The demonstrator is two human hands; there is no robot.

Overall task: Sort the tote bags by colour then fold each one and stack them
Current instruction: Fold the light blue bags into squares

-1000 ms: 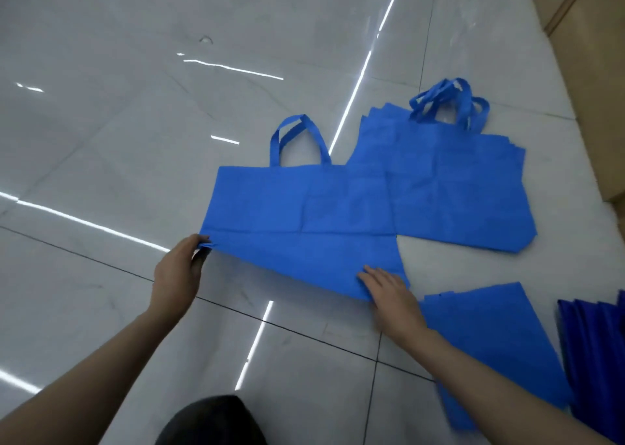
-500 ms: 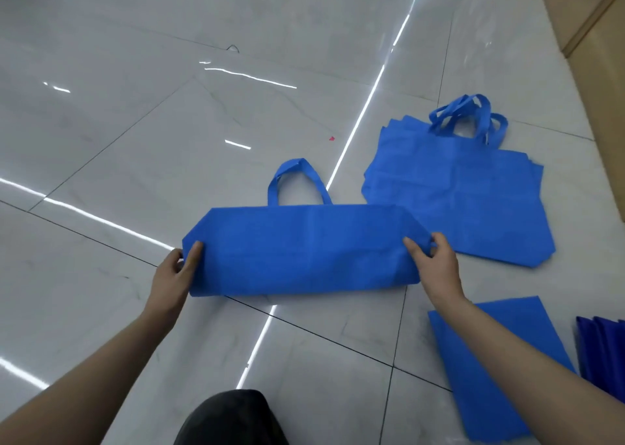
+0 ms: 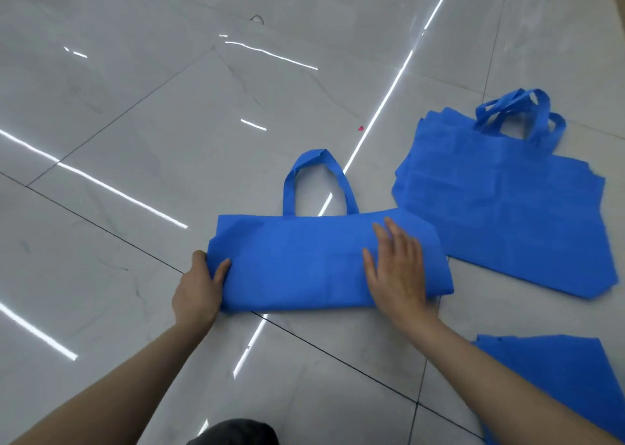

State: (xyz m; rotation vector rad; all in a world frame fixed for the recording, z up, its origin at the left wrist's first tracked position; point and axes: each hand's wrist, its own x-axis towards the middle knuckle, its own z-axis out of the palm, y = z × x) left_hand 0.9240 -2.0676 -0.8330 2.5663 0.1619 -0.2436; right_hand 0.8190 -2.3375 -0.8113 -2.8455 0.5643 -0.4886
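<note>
A glossy floor (image 3: 135,140) of pale grey marbled tiles with dark joints fills the frame, streaked with bright strip-light reflections. At centre lies a folded blue tote bag (image 3: 304,262) across a joint, its handle loop (image 3: 318,180) flat toward the top. Just beside it, at right, lies a pile of flat blue bags (image 3: 507,214). At lower right lies a folded blue stack (image 3: 558,370). A tiny pink scrap (image 3: 361,127) lies above centre.

Glossy grey tiled floor (image 3: 135,146), tiny pink scrap (image 3: 361,127), small dark loop (image 3: 257,19)
</note>
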